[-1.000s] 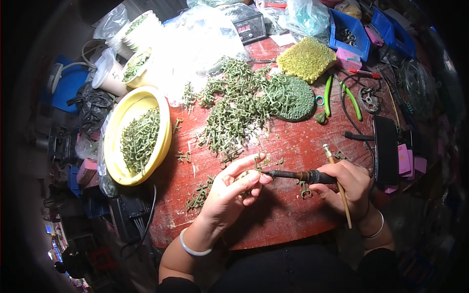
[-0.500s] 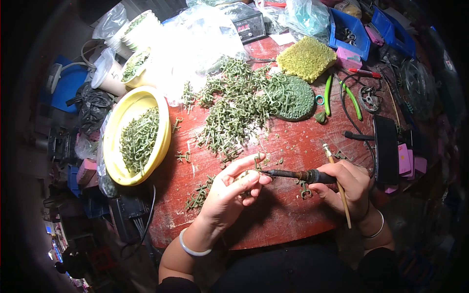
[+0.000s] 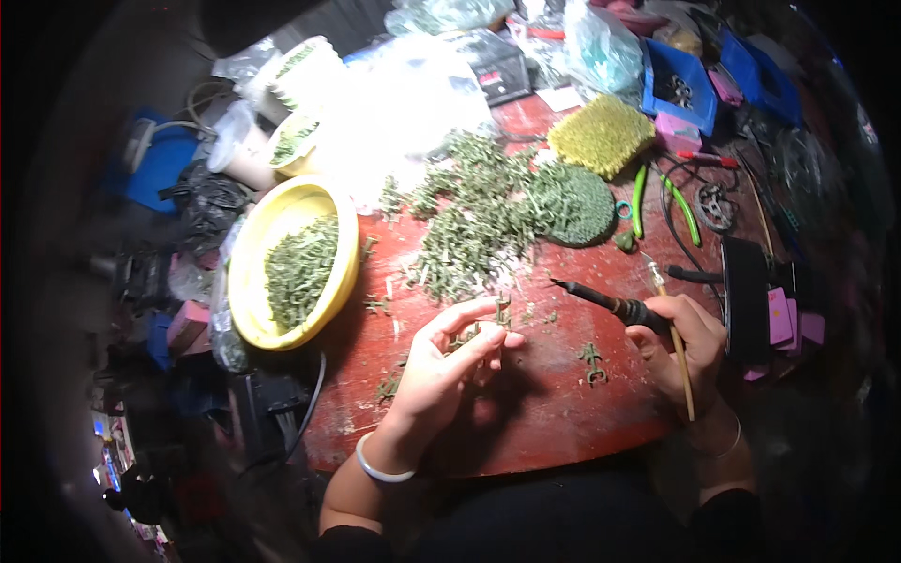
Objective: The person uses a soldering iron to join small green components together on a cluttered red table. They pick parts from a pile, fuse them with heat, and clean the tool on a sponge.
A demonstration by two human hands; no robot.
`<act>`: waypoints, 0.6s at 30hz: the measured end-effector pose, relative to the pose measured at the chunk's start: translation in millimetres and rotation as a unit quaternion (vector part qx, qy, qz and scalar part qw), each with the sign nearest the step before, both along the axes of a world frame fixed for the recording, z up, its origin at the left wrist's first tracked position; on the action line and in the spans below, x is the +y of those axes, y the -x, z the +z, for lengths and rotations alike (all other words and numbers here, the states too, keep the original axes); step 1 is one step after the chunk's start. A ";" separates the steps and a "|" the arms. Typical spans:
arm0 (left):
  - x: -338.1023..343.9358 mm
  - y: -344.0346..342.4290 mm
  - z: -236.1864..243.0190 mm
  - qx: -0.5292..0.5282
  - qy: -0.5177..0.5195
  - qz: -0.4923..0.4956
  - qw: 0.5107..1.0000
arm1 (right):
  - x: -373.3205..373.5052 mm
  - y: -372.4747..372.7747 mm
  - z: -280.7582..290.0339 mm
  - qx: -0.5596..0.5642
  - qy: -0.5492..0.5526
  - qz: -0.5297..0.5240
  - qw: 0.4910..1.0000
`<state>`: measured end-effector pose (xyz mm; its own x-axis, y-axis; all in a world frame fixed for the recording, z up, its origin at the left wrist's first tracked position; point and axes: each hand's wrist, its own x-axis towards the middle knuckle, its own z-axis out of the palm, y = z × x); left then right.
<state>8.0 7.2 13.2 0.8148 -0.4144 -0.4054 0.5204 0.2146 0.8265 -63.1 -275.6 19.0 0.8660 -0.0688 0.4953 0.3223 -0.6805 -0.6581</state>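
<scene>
My left hand (image 3: 436,361) pinches a small green H-shaped piece (image 3: 504,314) upright between thumb and fingers, with more green pieces against the palm. My right hand (image 3: 690,342) is closed round the black handle of a soldering-iron-like tool (image 3: 605,300). Its dark tip points left, apart from the held piece. A thin wooden-handled tool (image 3: 686,389) is also gripped in that hand, crossing the fingers; its kind is unclear. Between the hands, a few loose green pieces (image 3: 592,366) lie on the red table (image 3: 544,432). Farther back spreads a large heap of them (image 3: 479,225).
A yellow basin (image 3: 246,263) of green pieces stands left. Behind the heap are a green round pad (image 3: 596,206) and a yellow sponge-like block (image 3: 601,136). Green-handled pliers (image 3: 680,211), a cable and a black device (image 3: 744,300) lie right. Blue bins (image 3: 678,84) stand far right.
My right hand has drawn the iron right and up, so its tip no longer touches the piece in my left hand. The whole view has shifted slightly, with some blur.
</scene>
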 end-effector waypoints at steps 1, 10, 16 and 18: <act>2.3 -0.6 10.3 -0.015 -0.005 0.002 1.000 | -1.6 0.9 0.7 -0.015 -0.005 0.002 1.000; 66.4 -46.6 60.9 -0.537 -0.565 0.264 0.568 | 2.4 -0.3 -1.2 -0.043 0.008 -0.006 0.999; 104.1 -90.7 36.8 -0.598 -0.584 0.237 0.495 | 3.5 0.2 0.2 -0.057 0.004 0.002 0.998; 105.6 -91.4 39.5 -0.597 -0.605 0.241 0.468 | 3.9 0.8 1.1 -0.044 0.001 -0.001 0.999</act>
<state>99.4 112.8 52.7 0.6407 -0.1217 0.7581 -0.3363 -0.9321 0.1346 -63.8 -271.7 20.2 0.8187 -0.0692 0.5700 0.3776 -0.6830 -0.6253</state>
